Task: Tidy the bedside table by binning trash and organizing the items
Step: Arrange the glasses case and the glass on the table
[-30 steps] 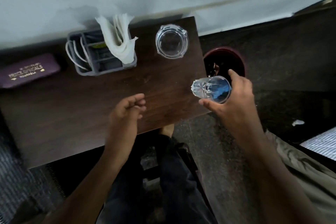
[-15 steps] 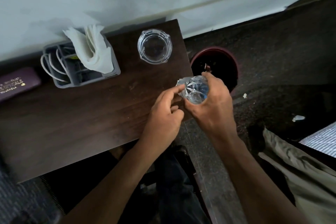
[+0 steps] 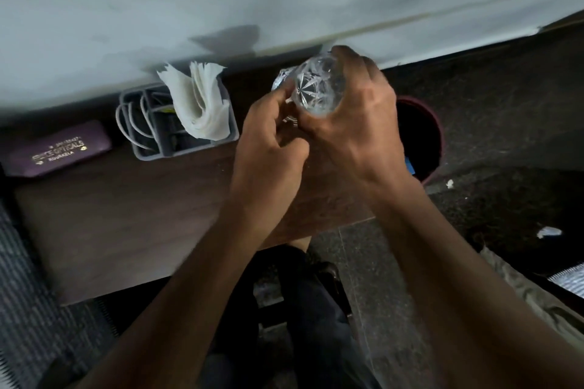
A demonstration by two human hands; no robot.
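Holding a clear plastic bottle (image 3: 317, 90) base-up over the far right corner of the bench (image 3: 126, 224), the right hand (image 3: 354, 123) wraps its fingers around the bottle body. The left hand (image 3: 271, 148) is curled narrow, fingertips pinching at the lower part of the bottle near the neck; whether it grips a cap cannot be told. A glass may sit beneath the bottle, but it is hidden. The step in hand appears to be handling the bottle as trash or emptying it. A dark red bin (image 3: 436, 142) stands on the floor just beside the bench's right edge. The next move likely calls for carrying the bottle right, over the bin opening, then releasing. A grey organizer (image 3: 186, 148) with white tissues (image 3: 202, 104) and a purple glasses case (image 3: 57, 151) sit at the rear left.
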